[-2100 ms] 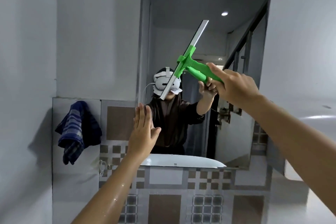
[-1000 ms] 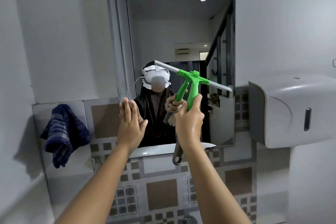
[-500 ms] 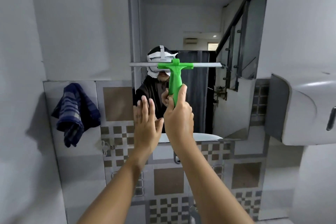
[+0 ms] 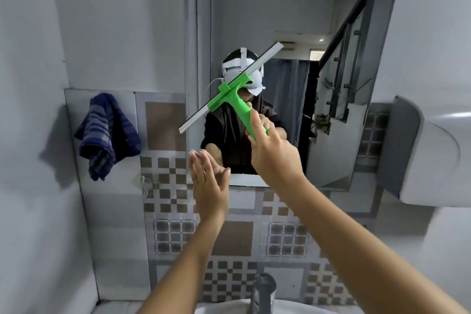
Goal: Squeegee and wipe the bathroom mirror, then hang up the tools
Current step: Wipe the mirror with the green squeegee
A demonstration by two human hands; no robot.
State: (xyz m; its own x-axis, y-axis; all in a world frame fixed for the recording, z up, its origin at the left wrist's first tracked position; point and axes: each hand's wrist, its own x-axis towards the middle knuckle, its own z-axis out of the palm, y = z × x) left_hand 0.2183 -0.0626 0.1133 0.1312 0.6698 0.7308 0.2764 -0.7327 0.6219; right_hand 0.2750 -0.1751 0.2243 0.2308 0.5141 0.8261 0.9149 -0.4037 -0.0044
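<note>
The bathroom mirror [image 4: 285,7] hangs on the wall straight ahead. My right hand [image 4: 274,154] grips the handle of a green squeegee [image 4: 233,95], whose white blade lies slanted against the glass, low end at the mirror's left edge, high end up to the right. My left hand [image 4: 207,186] is held flat, fingers together and pointing up, at the mirror's lower left corner with nothing in it. A dark blue striped cloth [image 4: 108,134] hangs on the tiled wall to the left of the mirror.
A white wall-mounted dispenser [image 4: 433,158] juts out at the right. A small clear hook [image 4: 145,182] sits on the tiles below the cloth. A chrome tap [image 4: 263,293] and the white basin rim [image 4: 219,307] are at the bottom edge.
The squeegee blade has turned from level to slanted, its left end now lower. My right hand has shifted right and up. My left hand has dropped slightly at the mirror's lower left corner.
</note>
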